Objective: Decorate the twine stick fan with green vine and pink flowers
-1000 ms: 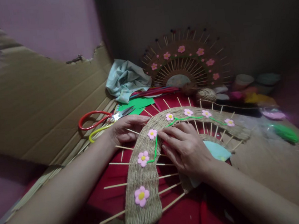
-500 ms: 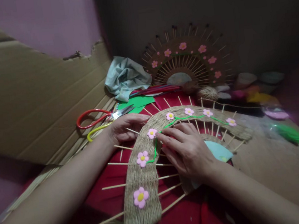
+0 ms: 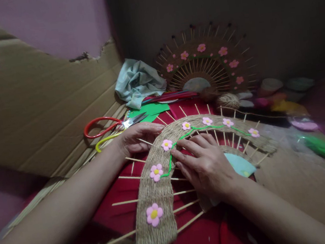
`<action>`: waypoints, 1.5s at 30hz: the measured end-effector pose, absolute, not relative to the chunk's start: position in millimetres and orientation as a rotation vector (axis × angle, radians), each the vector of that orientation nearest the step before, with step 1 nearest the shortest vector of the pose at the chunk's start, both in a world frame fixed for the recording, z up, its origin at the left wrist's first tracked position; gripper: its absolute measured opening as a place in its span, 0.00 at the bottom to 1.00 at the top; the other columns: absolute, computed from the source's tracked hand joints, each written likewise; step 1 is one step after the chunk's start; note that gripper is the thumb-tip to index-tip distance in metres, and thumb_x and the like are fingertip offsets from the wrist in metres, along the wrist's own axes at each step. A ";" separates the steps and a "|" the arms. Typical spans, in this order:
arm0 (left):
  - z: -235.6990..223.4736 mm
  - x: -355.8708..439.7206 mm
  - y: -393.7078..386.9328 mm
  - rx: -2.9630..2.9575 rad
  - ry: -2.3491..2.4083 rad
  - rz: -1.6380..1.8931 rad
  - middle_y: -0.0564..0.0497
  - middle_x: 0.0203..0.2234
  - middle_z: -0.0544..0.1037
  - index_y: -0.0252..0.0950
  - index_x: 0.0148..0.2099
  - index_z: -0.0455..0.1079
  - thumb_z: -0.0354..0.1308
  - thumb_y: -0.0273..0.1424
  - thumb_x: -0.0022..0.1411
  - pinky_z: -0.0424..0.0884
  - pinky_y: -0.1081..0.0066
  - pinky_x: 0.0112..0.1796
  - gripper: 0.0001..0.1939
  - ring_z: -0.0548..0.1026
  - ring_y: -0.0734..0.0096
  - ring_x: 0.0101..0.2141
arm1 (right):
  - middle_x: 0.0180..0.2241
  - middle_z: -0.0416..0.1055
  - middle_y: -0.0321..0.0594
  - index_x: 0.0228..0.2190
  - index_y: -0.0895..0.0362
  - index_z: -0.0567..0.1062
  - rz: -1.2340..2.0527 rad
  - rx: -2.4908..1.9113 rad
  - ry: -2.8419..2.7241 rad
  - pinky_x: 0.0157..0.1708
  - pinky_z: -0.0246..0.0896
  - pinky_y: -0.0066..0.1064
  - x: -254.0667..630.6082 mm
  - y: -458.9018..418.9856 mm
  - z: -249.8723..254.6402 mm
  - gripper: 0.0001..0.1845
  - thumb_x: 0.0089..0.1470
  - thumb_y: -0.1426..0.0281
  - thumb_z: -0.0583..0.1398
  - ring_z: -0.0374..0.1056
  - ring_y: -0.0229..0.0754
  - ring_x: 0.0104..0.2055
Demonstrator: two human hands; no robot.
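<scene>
A curved fan of woven twine (image 3: pixel 155 195) on thin sticks lies over red cloth. Pink clay flowers (image 3: pixel 154 214) with yellow centres dot its band, and a thin green strand (image 3: pixel 185 136) runs between several of them. My left hand (image 3: pixel 139 138) holds the band's outer edge at the upper left, its fingertips partly hidden there. Across the inner sticks rests my right hand (image 3: pixel 203 160), fingers bent and close together, their tips pressing the green strand beside a flower. Its thumb is mostly hidden. A light blue piece (image 3: pixel 239 164) shows at the fan's centre.
Red-and-yellow-handled scissors (image 3: pixel 116 128) lie past my left wrist, by green sheets (image 3: pixel 149 111) and a crumpled cloth (image 3: pixel 138 81). A finished-looking fan (image 3: pixel 194 63) stands behind. At right are a twine ball (image 3: pixel 228 101), a green clay packet (image 3: pixel 318 145) and cups (image 3: pixel 271 85).
The whole view has shifted slightly, moving the scene a little to the right. Both hands stay in nearly the same places on the fan, with the right fingertips still at the green strand.
</scene>
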State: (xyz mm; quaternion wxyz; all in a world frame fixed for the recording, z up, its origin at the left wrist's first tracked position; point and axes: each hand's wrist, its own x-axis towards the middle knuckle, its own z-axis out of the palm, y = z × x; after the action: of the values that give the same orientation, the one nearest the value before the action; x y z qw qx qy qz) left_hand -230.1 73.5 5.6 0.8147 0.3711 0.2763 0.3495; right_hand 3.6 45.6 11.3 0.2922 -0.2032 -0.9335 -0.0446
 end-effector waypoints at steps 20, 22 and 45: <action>6.2 -229.2 74.2 0.768 0.589 0.745 0.33 0.39 0.79 0.21 0.50 0.70 0.50 0.22 0.60 0.73 0.62 0.40 0.17 0.79 0.57 0.38 | 0.44 0.74 0.46 0.44 0.53 0.77 -0.094 -0.529 -2.498 0.44 0.55 0.46 6.3 45.4 12.2 0.15 0.58 0.69 0.55 0.65 0.48 0.40; 6.6 -228.9 74.2 0.765 0.582 0.744 0.33 0.39 0.79 0.21 0.50 0.70 0.51 0.22 0.60 0.73 0.62 0.40 0.17 0.79 0.56 0.38 | 0.43 0.74 0.46 0.43 0.55 0.77 -0.067 -0.527 -2.473 0.45 0.55 0.46 7.3 45.5 12.5 0.14 0.57 0.69 0.55 0.65 0.48 0.40; 5.9 -228.9 73.2 0.761 0.586 0.759 0.35 0.37 0.80 0.22 0.48 0.71 0.51 0.22 0.60 0.73 0.64 0.40 0.16 0.79 0.59 0.37 | 0.30 0.74 0.42 0.33 0.58 0.79 0.077 -0.452 -2.381 0.39 0.56 0.43 12.0 44.7 17.5 0.10 0.54 0.72 0.56 0.62 0.44 0.32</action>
State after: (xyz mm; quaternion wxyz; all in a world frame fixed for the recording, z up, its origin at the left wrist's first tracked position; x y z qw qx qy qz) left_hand -228.9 73.2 5.9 0.8185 0.3572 0.2751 0.3562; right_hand 12.0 44.7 17.5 0.3508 -0.1746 -0.9195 0.0299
